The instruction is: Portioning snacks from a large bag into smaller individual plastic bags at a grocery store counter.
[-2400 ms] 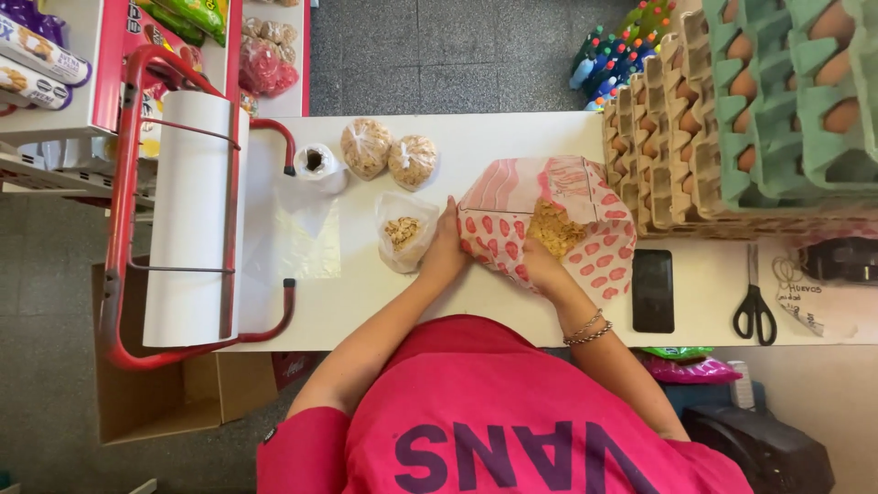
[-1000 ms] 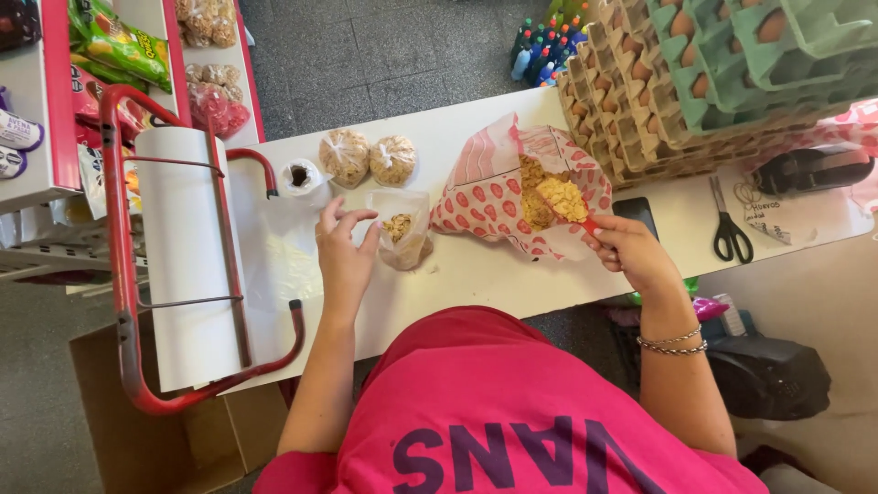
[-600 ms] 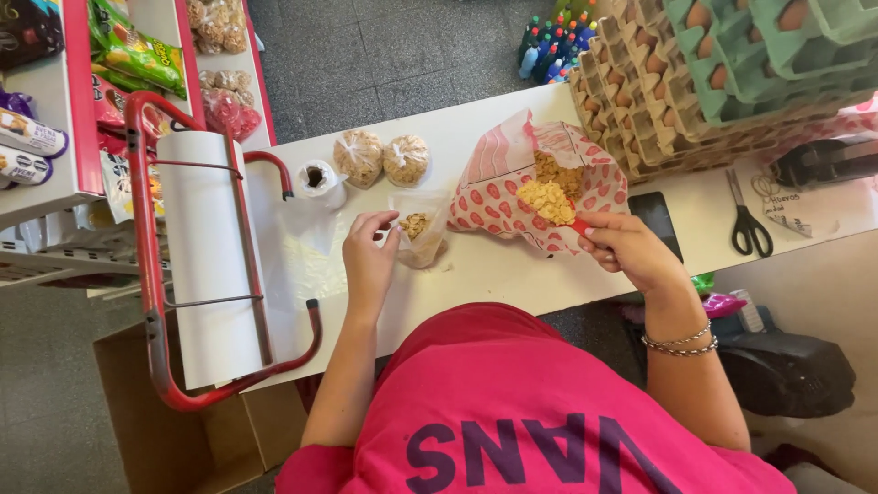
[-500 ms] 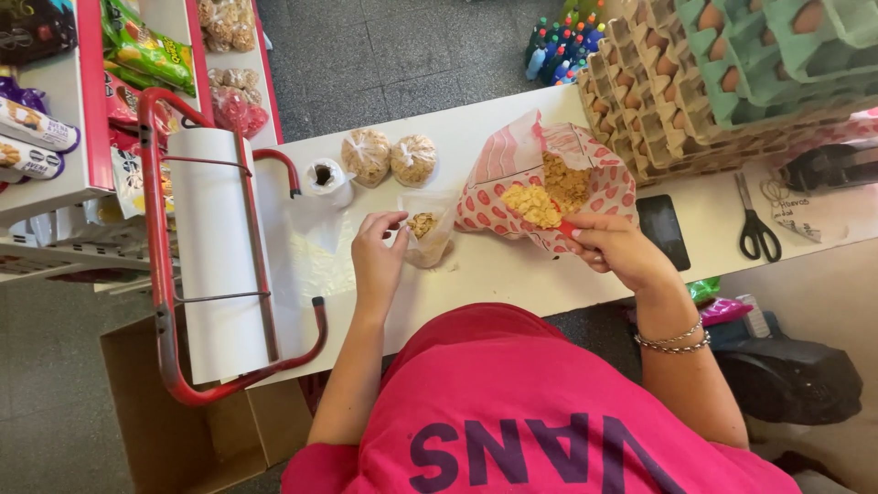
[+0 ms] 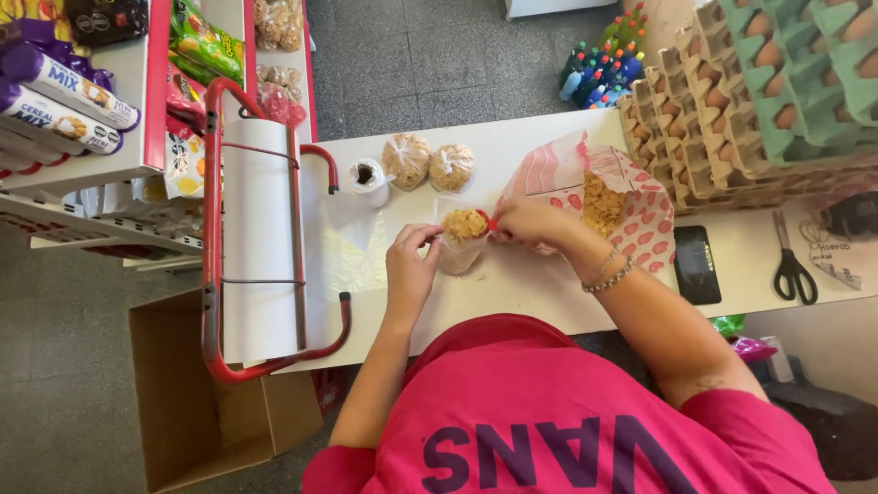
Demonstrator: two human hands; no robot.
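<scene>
Head view: left hand [image 5: 409, 265] gripping small clear bag [image 5: 460, 240] open mid-tabletop [image 5: 512, 284]; right hand [image 5: 530, 222] clenching red scoop [image 5: 491, 223], tipping cereal in.

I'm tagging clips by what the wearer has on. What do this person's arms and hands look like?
Both arms are bare below the short sleeves of a pink T-shirt with dark purple lettering. The right wrist carries thin beaded bracelets. The left hand and right hand are bare, with no gloves; I cannot make out any rings.
</scene>
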